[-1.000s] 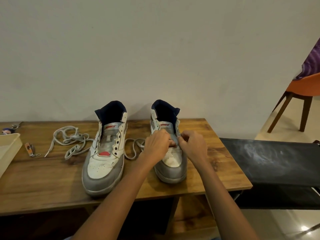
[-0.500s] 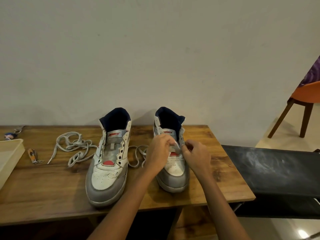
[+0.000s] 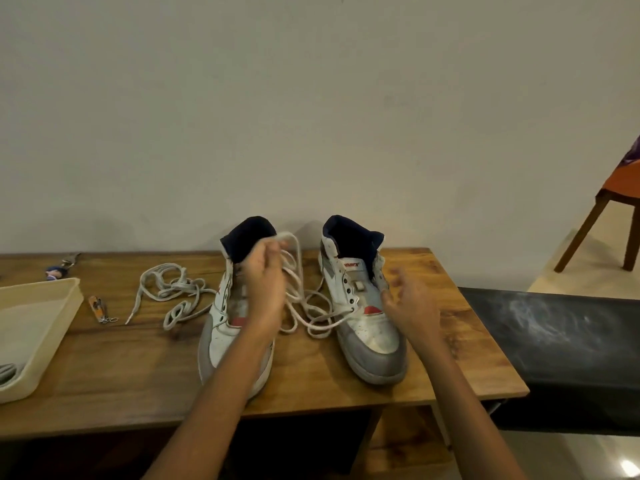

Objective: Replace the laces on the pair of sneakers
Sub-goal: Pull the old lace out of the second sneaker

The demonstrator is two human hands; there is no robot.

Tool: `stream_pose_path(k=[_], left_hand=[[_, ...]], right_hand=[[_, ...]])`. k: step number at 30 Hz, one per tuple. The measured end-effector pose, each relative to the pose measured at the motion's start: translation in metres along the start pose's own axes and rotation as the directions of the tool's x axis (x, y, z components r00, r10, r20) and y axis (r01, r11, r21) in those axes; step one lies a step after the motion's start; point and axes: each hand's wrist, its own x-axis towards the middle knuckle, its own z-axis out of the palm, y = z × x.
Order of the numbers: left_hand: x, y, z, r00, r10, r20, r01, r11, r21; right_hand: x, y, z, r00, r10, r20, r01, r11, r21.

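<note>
Two white and grey high-top sneakers with navy collars stand on the wooden table (image 3: 121,375), toes toward me. My left hand (image 3: 265,282) is raised in front of the left sneaker (image 3: 221,327) and grips a white lace (image 3: 298,296). That lace hangs in loops between the shoes and runs to a low eyelet of the right sneaker (image 3: 367,327). My right hand (image 3: 410,299) hovers beside the right sneaker's outer side, fingers spread, holding nothing. A second grey-white lace (image 3: 169,289) lies tangled on the table left of the shoes.
A cream plastic tray (image 3: 52,327) sits at the table's left edge. A small orange clipper (image 3: 98,308) and a keychain (image 3: 59,270) lie near it. A black bench (image 3: 561,348) adjoins the table on the right, with an orange chair (image 3: 616,209) beyond.
Both hands left the right sneaker's eyelets. My left hand rose up and left, drawing the lace out in loops. My right hand let go and opened beside the shoe.
</note>
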Motion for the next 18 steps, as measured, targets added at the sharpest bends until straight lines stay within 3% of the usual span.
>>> stream_pose_path(k=[2,4,6,8,11,12,14,15,16,18], left_hand=[[-0.011,-0.011,0.012,0.995,-0.015,0.095,0.014,1.0,0.011],[-0.017,-0.011,0.026,0.983,-0.023,0.18,0.027,0.999,-0.021],[-0.027,-0.009,0.043,0.956,-0.027,0.292,0.042,0.998,-0.047],[-0.036,-0.011,0.059,0.927,-0.011,0.374,0.04,0.997,-0.072],[-0.034,-0.007,0.062,0.876,-0.031,0.481,0.118,0.981,-0.153],[-0.03,-0.007,0.059,0.852,-0.011,0.523,0.132,0.972,-0.195],[-0.023,-0.007,0.05,0.828,0.053,0.558,0.09,0.97,-0.225],[-0.02,-0.009,0.046,0.839,0.064,0.541,0.053,0.979,-0.199],[-0.019,-0.011,0.043,0.866,0.067,0.496,0.009,0.989,-0.149],[-0.015,-0.024,0.038,0.929,0.081,0.361,-0.113,0.991,0.069]], right_hand=[[0.003,-0.008,-0.009,0.995,-0.098,-0.027,0.099,0.994,0.041],[0.001,-0.024,-0.02,0.98,-0.191,0.059,0.168,0.947,0.275],[-0.007,-0.044,-0.026,0.924,-0.286,0.255,0.1,0.823,0.56],[-0.014,-0.055,-0.022,0.896,-0.313,0.315,-0.017,0.685,0.728],[-0.014,-0.056,-0.023,0.938,-0.1,0.332,-0.26,0.43,0.865],[-0.012,-0.051,-0.025,0.926,-0.035,0.375,-0.352,0.273,0.895],[-0.007,-0.037,-0.031,0.884,0.07,0.462,-0.447,-0.158,0.88],[-0.003,-0.028,-0.036,0.875,0.142,0.463,-0.398,-0.333,0.855],[0.0,-0.017,-0.044,0.867,0.249,0.432,-0.304,-0.422,0.854],[0.007,0.004,-0.064,0.834,0.467,0.292,-0.105,-0.386,0.917]])
